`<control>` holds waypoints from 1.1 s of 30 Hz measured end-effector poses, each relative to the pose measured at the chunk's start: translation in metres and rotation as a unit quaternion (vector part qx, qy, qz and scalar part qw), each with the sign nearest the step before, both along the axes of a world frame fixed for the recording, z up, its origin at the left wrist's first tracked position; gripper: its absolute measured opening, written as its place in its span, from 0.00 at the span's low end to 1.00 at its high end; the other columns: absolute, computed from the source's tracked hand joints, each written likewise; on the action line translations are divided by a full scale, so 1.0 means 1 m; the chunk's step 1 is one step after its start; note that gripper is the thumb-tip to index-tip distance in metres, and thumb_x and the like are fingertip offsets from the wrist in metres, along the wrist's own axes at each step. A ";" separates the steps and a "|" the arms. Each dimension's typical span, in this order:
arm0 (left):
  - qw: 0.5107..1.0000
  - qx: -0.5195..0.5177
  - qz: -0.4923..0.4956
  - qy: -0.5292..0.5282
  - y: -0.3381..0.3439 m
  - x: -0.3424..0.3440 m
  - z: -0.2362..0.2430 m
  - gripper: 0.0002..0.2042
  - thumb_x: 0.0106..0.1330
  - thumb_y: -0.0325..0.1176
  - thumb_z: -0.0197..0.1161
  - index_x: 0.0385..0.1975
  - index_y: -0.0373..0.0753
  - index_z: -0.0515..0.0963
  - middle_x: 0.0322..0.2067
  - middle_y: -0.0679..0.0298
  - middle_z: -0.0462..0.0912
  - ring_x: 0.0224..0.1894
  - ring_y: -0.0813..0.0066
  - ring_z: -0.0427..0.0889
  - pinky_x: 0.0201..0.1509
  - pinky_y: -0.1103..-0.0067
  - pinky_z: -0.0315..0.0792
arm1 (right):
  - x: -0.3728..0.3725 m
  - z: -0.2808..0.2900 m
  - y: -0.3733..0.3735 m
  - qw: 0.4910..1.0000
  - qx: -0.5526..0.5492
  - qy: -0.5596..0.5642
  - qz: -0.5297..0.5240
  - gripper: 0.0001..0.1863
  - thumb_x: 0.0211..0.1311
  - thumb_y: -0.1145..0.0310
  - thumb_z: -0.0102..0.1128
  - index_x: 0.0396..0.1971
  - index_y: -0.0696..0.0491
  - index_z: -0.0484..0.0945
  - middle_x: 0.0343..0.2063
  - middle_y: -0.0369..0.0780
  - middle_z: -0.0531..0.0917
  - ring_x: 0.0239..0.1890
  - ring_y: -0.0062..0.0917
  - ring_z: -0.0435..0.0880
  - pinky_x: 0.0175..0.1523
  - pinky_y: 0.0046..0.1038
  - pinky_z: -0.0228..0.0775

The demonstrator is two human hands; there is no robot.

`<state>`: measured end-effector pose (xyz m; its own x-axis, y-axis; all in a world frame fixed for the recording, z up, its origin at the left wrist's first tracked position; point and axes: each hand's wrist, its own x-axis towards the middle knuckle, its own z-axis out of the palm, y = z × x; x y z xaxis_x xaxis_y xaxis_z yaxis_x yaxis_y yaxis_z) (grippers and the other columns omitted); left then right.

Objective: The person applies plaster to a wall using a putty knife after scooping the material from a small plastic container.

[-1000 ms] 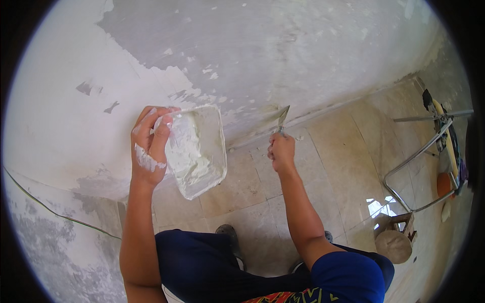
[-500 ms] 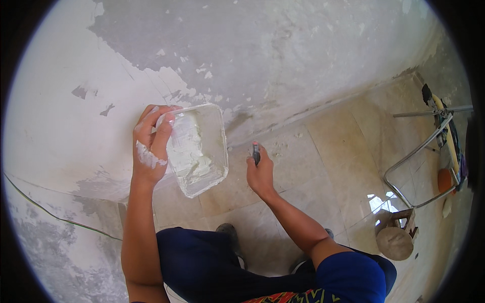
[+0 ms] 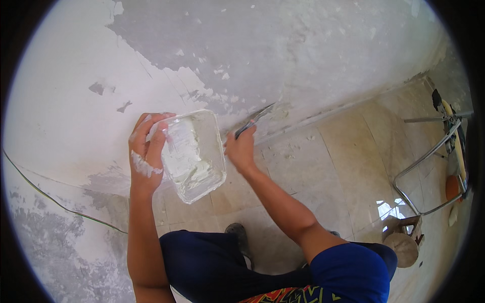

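Note:
My left hand [image 3: 148,149], smeared with white paste, grips the left side of a clear plastic tub [image 3: 216,149]. A thick mass of white paste [image 3: 184,144] lies in the tub. Just right of the tub, my right hand [image 3: 241,149] is closed on the handle of a putty knife [image 3: 246,129]. Its blade points up and right, at or very near the patchy grey-and-white wall [image 3: 303,50], low down above the floor; whether it touches cannot be told.
A tiled floor [image 3: 318,166] runs along the wall's foot. At the right stand a metal-tube folding frame [image 3: 419,162], an orange container [image 3: 452,188] and a stool with a round seat [image 3: 406,250]. A thin cable [image 3: 65,208] crosses the left wall.
My right hand has moved left, toward the tub, and the knife now tilts up-right along the wall. The tub dipped only slightly lower in view, still in my left hand.

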<state>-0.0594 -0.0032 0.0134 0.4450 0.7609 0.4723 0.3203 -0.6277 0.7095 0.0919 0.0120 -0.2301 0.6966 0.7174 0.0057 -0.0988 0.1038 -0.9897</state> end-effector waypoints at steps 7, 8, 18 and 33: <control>1.000 0.000 0.001 0.009 0.004 -0.006 -0.002 0.12 0.75 0.29 0.57 0.47 0.28 0.82 0.44 0.58 0.81 0.44 0.72 0.80 0.48 0.78 0.75 | -0.028 -0.040 -0.081 0.986 -0.034 -0.149 0.063 0.38 0.67 0.77 0.54 0.73 0.71 0.50 0.45 0.65 0.83 0.48 0.59 0.84 0.53 0.51 0.73; 1.000 0.007 -0.008 0.016 0.007 -0.004 -0.006 0.12 0.75 0.30 0.57 0.47 0.28 0.82 0.44 0.59 0.81 0.44 0.73 0.80 0.47 0.78 0.75 | -0.018 -0.053 -0.090 0.987 -0.056 -0.137 0.067 0.37 0.67 0.76 0.54 0.73 0.69 0.53 0.44 0.64 0.83 0.46 0.57 0.85 0.52 0.50 0.74; 0.998 -0.043 -0.018 0.050 0.013 0.004 -0.013 0.11 0.74 0.33 0.64 0.44 0.30 0.84 0.39 0.63 0.80 0.35 0.77 0.76 0.36 0.80 0.69 | 0.136 -0.076 -0.077 0.943 -0.138 0.302 0.014 0.04 0.65 0.73 0.53 0.30 0.54 0.71 0.21 0.36 0.72 0.14 0.19 0.69 0.15 0.25 0.56; 0.994 -0.054 -0.033 0.091 0.025 0.014 -0.029 0.11 0.73 0.34 0.66 0.45 0.31 0.85 0.39 0.62 0.82 0.35 0.75 0.77 0.36 0.79 0.70 | 0.040 -0.025 -0.106 0.987 -0.055 -0.152 0.007 0.08 0.66 0.72 0.55 0.39 0.62 0.75 0.22 0.45 0.77 0.19 0.31 0.74 0.27 0.35 0.66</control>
<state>-0.0455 0.0216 -0.0157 0.5658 0.7692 0.2970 0.4103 -0.5751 0.7077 0.1317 -0.0942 -0.2549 0.6644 0.7354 0.1332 0.2029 -0.0059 -0.9792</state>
